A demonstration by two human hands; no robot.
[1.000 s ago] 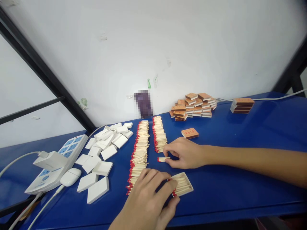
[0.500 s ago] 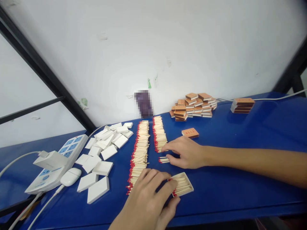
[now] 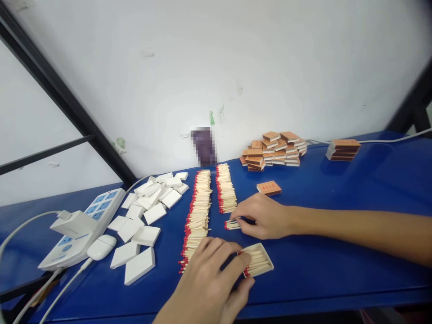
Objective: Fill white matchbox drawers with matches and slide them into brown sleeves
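Note:
My left hand (image 3: 211, 279) curls around the left end of an open matchbox tray (image 3: 270, 266), with thumb and fingers at its edge. Red-tipped matches (image 3: 258, 262) lie inside the tray, partly covered by my fingers. Beyond it, my right hand (image 3: 261, 217) has thumb and index finger closed on a small group of matches (image 3: 231, 225) on the blue table. Just past those fingertips ends the shorter row of matches (image 3: 226, 191). A longer row of matches (image 3: 199, 202) runs to the left, its near end partly behind my left hand.
White matchbox trays (image 3: 140, 271) lie scattered at the left, beside a power strip (image 3: 84, 229) with a charger (image 3: 74, 225) and cables. Orange matchbox sleeves (image 3: 276, 150) are piled by the wall. One matchbox (image 3: 269, 187) lies past my right hand; a stack of matchboxes (image 3: 342, 150) stands farther right.
My right index finger has come down from the end of the shorter row to the small group of matches, closing toward the thumb. My left hand stays at the tray.

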